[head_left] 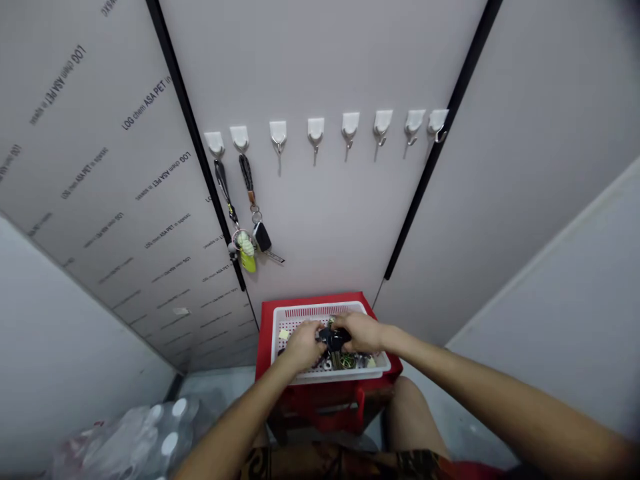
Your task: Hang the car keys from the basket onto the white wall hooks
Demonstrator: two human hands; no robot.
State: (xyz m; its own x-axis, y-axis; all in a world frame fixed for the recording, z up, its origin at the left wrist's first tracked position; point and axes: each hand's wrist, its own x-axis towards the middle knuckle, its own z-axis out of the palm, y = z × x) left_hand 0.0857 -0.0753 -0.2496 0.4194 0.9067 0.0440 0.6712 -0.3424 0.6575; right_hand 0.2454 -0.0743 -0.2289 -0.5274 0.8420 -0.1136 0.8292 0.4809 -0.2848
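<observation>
- Two bare hands meet over a white plastic basket (320, 310); the left hand (303, 345) and right hand (363, 331) flank one black item (334, 338), with brassy, key-like strips below it.
- Grip: the fingers of both hands curl in close around the black item, with little gap; exact fingertip contact is hidden. Holding it from two sides probably steadies it for handling.
- The basket rests on a red-covered surface (267, 317) right before the person's knees, presumably for easy reach; its raised rim likely keeps loose pieces together.
- Inside: one green, wiry coil (348, 361), pale yellow bits (284, 334), and small pieces too jumbled to count.
- On the wall panel (310, 227): eight adhesive hooks (315, 128), in a row, seemingly so that hung things stay apart.
- Two keychains hang at the far left: a charm keychain (246, 245) and a braided-strap keychain (261, 237) with one black fob.
- Lower left: wrapped bottles (173, 433), three white caps distinct.
</observation>
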